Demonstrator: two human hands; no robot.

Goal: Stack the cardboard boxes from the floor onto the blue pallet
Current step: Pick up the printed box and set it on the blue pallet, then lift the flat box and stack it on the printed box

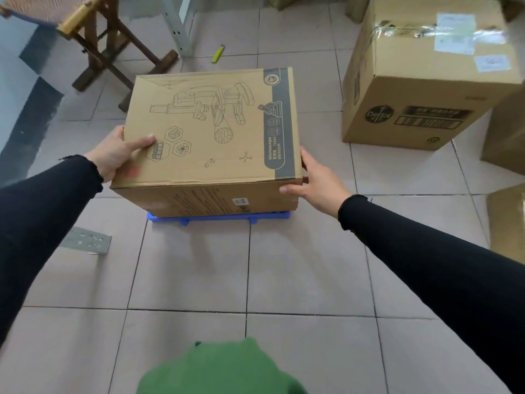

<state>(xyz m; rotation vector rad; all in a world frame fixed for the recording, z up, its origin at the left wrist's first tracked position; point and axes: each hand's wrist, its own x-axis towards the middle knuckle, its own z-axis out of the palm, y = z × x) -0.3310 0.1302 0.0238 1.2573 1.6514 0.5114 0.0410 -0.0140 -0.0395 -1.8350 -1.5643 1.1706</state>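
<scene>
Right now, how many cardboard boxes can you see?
4. The microscope box sits on the blue pallet, held between both hands. The taped Dettol box stands far right on the floor. Two partial boxes at the right edge; more may be hidden.

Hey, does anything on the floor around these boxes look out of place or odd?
Yes: a yellow lighter-like item lies loose on the tiled floor beyond the microscope box, and a perforated metal bracket lies loose near the blue pallet. The large box has crinkled tape.
</scene>
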